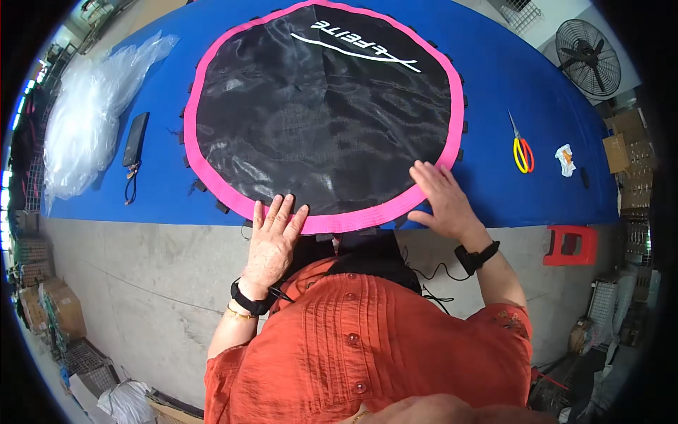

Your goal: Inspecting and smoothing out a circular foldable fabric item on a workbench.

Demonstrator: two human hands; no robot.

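Observation:
A round black mesh trampoline mat (304, 134) with a pink border and small black tabs round its rim lies spread on a blue-covered table (487, 184). White lettering and a curved stripe mark its far right part. My left hand (272, 237) rests on the near pink border, fingers stretched out and apart over the black mesh. On the near right border lies my right hand (446, 201), its fingers extended with the thumb apart. Neither hand grips anything. Some of the near tabs are hidden under the hands.
Clear plastic bags (88, 113) and a black phone-like case (136, 141) with a strap lie at the left. Scissors (521, 148) with yellow and orange handles and a crumpled wrapper (565, 160) are at the right. Beyond stand a fan (588, 56) and a red stool (570, 245).

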